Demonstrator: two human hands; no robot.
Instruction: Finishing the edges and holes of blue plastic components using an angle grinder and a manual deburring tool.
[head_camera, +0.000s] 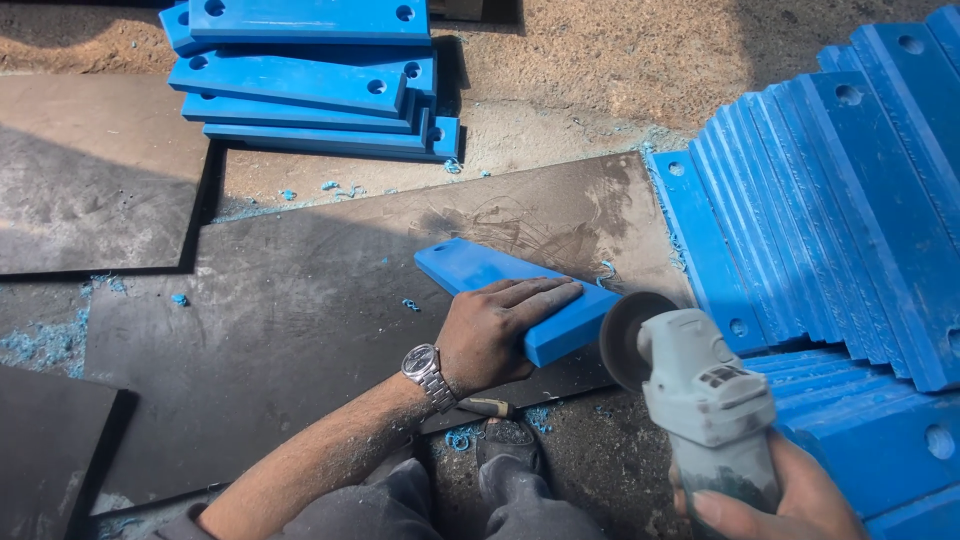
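A thick blue plastic block (470, 268) lies on a dark metal sheet (300, 320). My left hand (495, 330), with a steel watch on the wrist, presses flat on the block's near end. My right hand (780, 505) grips the body of a grey angle grinder (705, 400). Its dark round disc (622, 338) sits right at the block's near right end, touching or almost touching it.
A stack of blue slabs with holes (310, 75) lies at the back. Many more blue slabs (850, 200) lean in a row on the right. Blue shavings (45, 345) litter the floor. My shoe (508, 455) is below the sheet's edge.
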